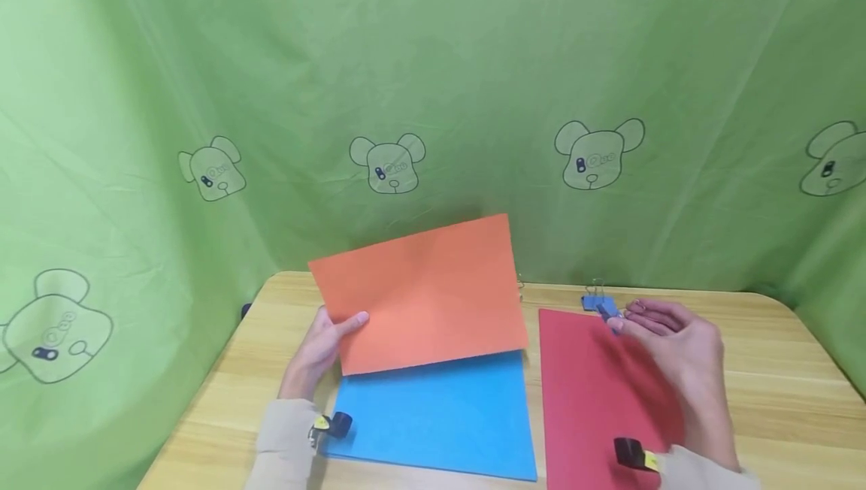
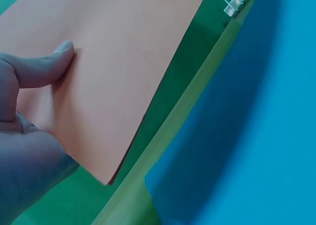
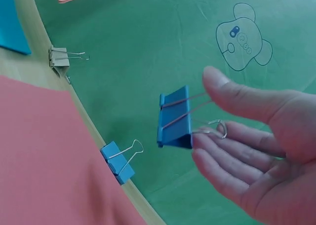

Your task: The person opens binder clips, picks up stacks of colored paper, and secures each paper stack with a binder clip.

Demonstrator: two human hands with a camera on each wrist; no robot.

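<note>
My left hand [image 1: 318, 343] grips the left edge of an orange sheet of paper [image 1: 426, 294], thumb on its near face. The sheet is lifted and tilted above blue paper [image 1: 440, 415] lying on the table. In the right wrist view, a blue binder clip [image 3: 175, 117] is pinched by its wire handles between the thumb and fingers of my right hand [image 3: 256, 141]. That hand is over the top of some red paper [image 1: 595, 392]. Just beyond it, a second blue binder clip [image 3: 117, 162] stands at the table's far edge.
A white binder clip [image 2: 236, 4] sits near the far edge, mostly behind the orange sheet in the head view. The wooden table [image 1: 778, 370] ends at a green curtain [image 1: 473, 62] printed with bear heads. The red and blue papers lie side by side.
</note>
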